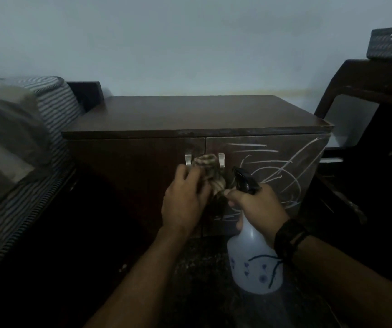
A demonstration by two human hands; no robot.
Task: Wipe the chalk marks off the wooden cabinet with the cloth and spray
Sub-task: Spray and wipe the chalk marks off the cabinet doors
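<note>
Wooden cabinet [143, 119], two handles [188, 159]: left hand [183, 204] clutches one cloth [210, 171], right hand [258, 207] one spray bottle [254, 256].

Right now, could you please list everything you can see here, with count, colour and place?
dark brown wooden cabinet: one, centre, against the wall.
white chalk marks: many scribbles, on the cabinet's right door.
silver metal door handles: two, at the doors' inner edges.
striped brownish cloth: one, bunched between the handles.
white plastic spray bottle, black trigger head: one, before the right door.
striped cushion: one, left.
dark chair: one, right.
black wristband: one, right wrist.
left hand: holds the cloth.
right hand: grips the bottle.
</note>
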